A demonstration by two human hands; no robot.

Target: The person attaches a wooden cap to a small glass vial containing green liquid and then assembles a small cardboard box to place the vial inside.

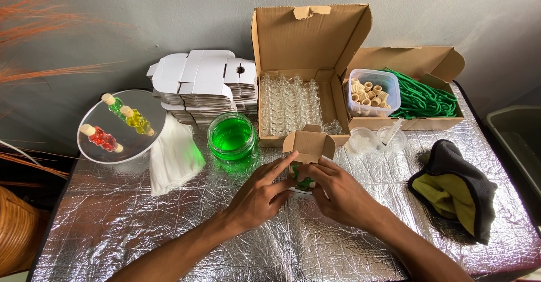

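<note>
Fingertips of both hands meet around a small brown cardboard box (309, 145) at the middle of the foil-covered table (169, 225), with its lid flaps standing open above them. The left hand (260, 194) curls in from the left, its index finger stretched along the box's lower front edge and the other fingers bent underneath, pinching the box's side. The right hand (341, 192) closes from the other side, fingers pressed together against the box, and a bit of green cord (304, 181) shows between the two hands just below the box. Just behind and to the left stands an open glass jar of green liquid (232, 137), touching nothing the hands hold. Behind the small box sits a large open carton of clear glass bottles (290, 104), and to its right another carton holding a coil of green cords (425, 97) and a clear tub of corks (373, 92). Two small round clear cups (376, 140) stand in front of that carton. A stack of flat white box blanks (204, 85) lies behind the jar, a white cloth (173, 159) beside it, and a round clear plate (90, 141) with three small corked bottles of coloured liquid at far left. A dark cloth with yellow lining (455, 189) lies well to the right.
</note>
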